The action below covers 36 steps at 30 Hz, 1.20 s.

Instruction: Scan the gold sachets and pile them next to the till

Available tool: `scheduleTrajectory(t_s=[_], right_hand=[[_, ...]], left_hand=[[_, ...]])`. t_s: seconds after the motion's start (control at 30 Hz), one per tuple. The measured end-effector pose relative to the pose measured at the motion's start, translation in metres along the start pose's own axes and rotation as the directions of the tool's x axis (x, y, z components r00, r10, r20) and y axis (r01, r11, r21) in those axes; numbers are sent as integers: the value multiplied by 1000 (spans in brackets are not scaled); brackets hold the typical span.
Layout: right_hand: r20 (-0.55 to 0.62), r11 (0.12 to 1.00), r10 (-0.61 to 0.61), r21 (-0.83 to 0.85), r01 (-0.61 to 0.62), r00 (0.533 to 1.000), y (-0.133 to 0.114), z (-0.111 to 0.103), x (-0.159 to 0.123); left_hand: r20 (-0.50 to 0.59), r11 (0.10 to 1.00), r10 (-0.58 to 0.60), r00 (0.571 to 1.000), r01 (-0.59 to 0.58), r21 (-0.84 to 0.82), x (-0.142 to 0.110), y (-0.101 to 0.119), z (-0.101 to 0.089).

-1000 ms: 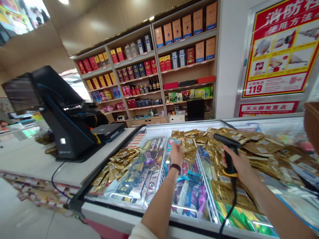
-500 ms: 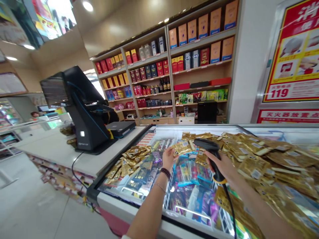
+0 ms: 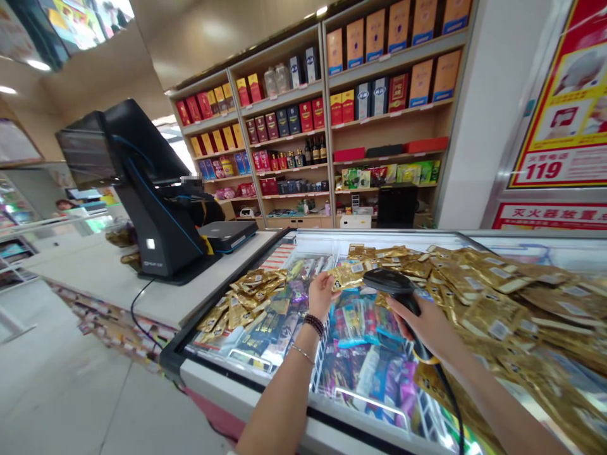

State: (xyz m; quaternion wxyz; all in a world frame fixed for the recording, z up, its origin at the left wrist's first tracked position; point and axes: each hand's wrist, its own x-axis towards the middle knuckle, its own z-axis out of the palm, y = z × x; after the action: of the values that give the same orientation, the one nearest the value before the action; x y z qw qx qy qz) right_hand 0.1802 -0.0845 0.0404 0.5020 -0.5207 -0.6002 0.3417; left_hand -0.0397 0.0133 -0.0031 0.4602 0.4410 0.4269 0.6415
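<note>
My left hand [image 3: 322, 295] is closed on the left end of a gold foil packet [image 3: 349, 275], whose pale label faces up. In my right hand [image 3: 423, 319] is a black barcode scanner [image 3: 391, 282] with a cord trailing down from its handle. Its head points left and lies close to the packet's right end; I cannot tell whether they touch. Both hands are above the glass top of a chest freezer [image 3: 277, 365]. A large heap of gold packets [image 3: 497, 284] spreads to the right of the scanner, and a smaller pile [image 3: 251, 294] lies left of my left hand.
Colourful packaged goods [image 3: 353, 322] show through the freezer glass, among white wire baskets. A black checkout terminal [image 3: 159, 215] stands on the white counter [image 3: 90, 259] at the left. Behind are shelves of boxed goods [image 3: 284, 120]. A red poster [image 3: 564, 126] hangs at right.
The scanner and my right hand have come slightly closer to the packet, and the scanner's head now overlaps its right end in view. My left hand keeps its hold. The camera view has shifted slightly.
</note>
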Motion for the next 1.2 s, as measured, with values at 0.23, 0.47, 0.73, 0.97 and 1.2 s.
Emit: scheduleTrajectory(t_s=[0.23,0.47,0.73,0.97,1.2], right_hand=[[-42,1000,11,13,-11,999,-6,2,-5],[-40,1000,7,-9,-7,999,-8,2,-7],[-16,998,13,-63,-14,1000,-10,0,-6],[122,991,58,111,-72,991,1,14,15],[153,890,221,372,-264,963,-3,69,44]], left_hand=[[11,1000,17,1000,-17,13,-4,7,-3],[-13,1000,4,1000,-4,5,-6,10,-3],[-16,1000,9,1000,-9,-29,-5,9,-4],[-67,999,45,997,-45,1,-1,9,-28],[-285,975,180,941,-133,176,0,41,-113]])
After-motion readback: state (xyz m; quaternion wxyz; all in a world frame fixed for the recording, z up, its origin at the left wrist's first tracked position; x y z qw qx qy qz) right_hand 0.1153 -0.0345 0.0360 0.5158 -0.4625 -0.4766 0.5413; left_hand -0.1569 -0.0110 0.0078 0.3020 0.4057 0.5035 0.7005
